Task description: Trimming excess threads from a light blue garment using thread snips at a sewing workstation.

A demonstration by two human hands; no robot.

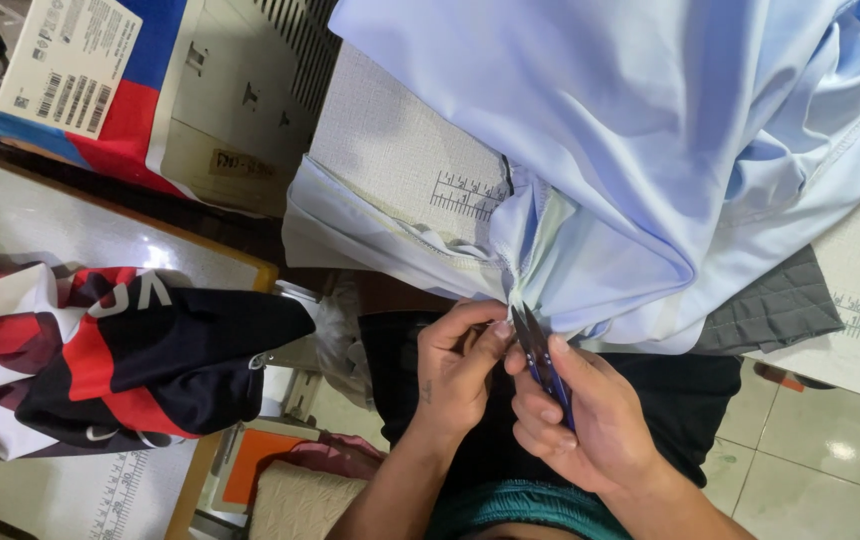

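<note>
Just snips (542, 362) (blue) at garment (630, 160)

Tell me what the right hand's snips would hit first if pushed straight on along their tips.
Probably the light blue garment: the snips in the right hand point up at its hem, beside the left hand.

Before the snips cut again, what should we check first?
1. Right hand has a firm grip on the blue thread snips: ok.
2. Left hand pinches the light blue garment beside the blades: ok.
3. Left fingertips clear of the blade tips: not ok, they look very close.
4. Only a loose thread sits between the blades, not fabric: cannot tell, too small.
5. Seam edge faces the person in good light: ok.
6. Red, white and black garment lies apart on the left: ok.
</note>
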